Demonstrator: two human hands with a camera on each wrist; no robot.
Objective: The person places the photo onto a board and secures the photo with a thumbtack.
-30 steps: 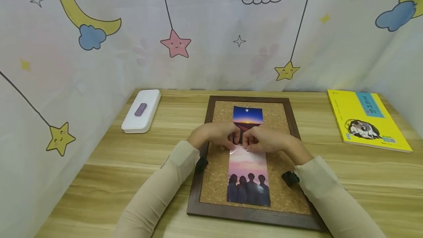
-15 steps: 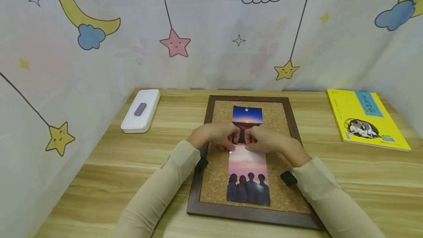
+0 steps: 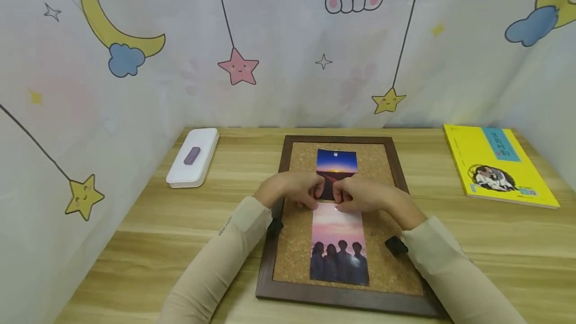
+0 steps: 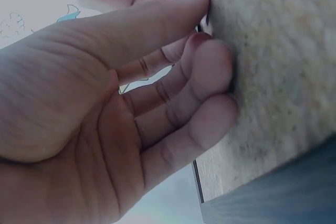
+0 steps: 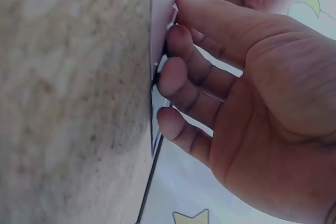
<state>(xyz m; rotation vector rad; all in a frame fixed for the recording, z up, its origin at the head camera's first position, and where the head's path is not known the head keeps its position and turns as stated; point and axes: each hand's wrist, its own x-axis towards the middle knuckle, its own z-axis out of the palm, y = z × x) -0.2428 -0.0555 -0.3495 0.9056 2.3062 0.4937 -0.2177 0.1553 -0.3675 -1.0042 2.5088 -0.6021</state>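
Observation:
A pink sunset photo (image 3: 338, 234) with several silhouetted people lies on a cork board (image 3: 297, 259). At its upper left corner my left hand (image 3: 300, 189) holds the edge between thumb and bent fingers; in the left wrist view its other fingertips (image 4: 212, 114) rest on the cork. Beside it, my right hand (image 3: 366, 194) pinches what looks like a small clear pushpin (image 3: 336, 208) at the photo's top middle. Most of that pin is hidden by the fingers. Above, a blue dusk photo (image 3: 337, 161) is fixed by another clear pushpin (image 3: 335, 154); both hands partly cover its lower half.
The board's dark wooden frame (image 3: 351, 302) lies on a wood-grain table (image 3: 148, 259). A white case (image 3: 194, 161) with a small purple block (image 3: 192, 155) on top lies at the back left. A yellow book (image 3: 499, 166) lies at the right. A printed curtain (image 3: 288, 24) stands behind.
Both hands stay at the top edge of the pink photo, with only slight finger shifts. The head view has tilted up a little, so everything sits slightly lower in it.

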